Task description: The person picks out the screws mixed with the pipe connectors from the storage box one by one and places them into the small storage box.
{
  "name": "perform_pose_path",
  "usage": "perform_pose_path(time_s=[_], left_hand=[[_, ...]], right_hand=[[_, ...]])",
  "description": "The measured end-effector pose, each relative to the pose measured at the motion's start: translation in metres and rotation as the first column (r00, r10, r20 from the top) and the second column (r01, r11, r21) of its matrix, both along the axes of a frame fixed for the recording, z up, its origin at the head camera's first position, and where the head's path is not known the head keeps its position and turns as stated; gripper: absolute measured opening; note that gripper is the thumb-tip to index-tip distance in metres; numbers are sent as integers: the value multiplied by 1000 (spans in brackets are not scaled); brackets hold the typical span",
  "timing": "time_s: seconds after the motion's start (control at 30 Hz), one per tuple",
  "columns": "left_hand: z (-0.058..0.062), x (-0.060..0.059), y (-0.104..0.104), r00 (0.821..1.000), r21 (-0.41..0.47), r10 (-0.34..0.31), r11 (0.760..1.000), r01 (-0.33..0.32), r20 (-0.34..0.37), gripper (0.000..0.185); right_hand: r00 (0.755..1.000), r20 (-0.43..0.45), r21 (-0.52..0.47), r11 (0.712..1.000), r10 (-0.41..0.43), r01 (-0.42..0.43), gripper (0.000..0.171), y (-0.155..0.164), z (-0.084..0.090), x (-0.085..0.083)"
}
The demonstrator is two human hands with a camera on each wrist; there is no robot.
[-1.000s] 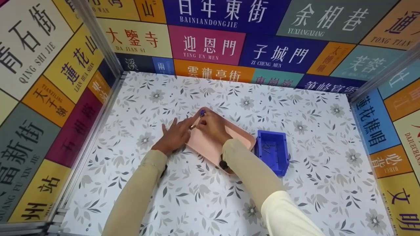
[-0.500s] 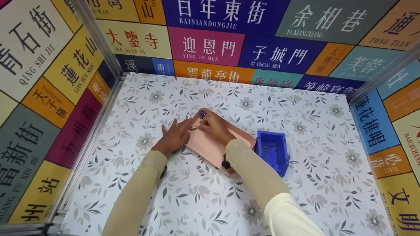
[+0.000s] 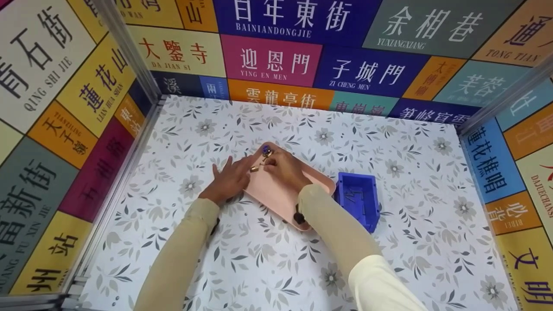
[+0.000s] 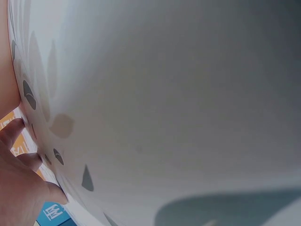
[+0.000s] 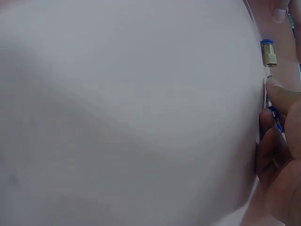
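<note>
My left hand [image 3: 229, 179] lies with fingers spread at the left rim of a pink tray [image 3: 276, 194]. Over the tray, my right hand [image 3: 283, 168] has curled fingers, and thumb and forefinger pinch a small metal piece [image 5: 270, 77], mostly hidden by the fingertips. Just left of them a brass push-in air fitting [image 5: 269, 54] with a blue collar lies on the tray. More blue-and-brass fittings [image 3: 266, 151] sit in the tray's far corner, beyond the right hand. In the left wrist view, the left hand [image 4: 23, 179] shows only at the edge.
A blue plastic bin [image 3: 358, 201] stands right of the tray, holding several thin dark pieces. Beneath everything is a white floral tablecloth [image 3: 410, 255]. Printed sign panels [image 3: 272, 60] wall the back and both sides, with metal posts at the corners.
My right hand has shifted slightly right, away from the left hand, and more of the fittings shows. The left hand and tray have stayed in place.
</note>
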State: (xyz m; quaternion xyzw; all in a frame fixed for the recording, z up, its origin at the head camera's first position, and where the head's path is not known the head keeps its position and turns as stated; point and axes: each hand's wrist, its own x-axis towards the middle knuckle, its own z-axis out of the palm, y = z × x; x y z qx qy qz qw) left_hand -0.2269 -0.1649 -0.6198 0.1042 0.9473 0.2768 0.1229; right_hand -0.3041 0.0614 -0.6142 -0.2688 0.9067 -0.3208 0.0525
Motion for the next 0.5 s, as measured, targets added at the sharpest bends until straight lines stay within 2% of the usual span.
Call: perform_pose_path(time_s=[0.2,0.5], left_hand=[[1,0,0,1000,-15,-6,1000,6,-8,58],[-1,0,1,1000,-5,16,1000,-16,15,57]], right_hand=[[1000,-17,2,1000,-13,13,10,-2,-3,-3],[999,-38,63,998,-21,23,12,-3,-3,0]])
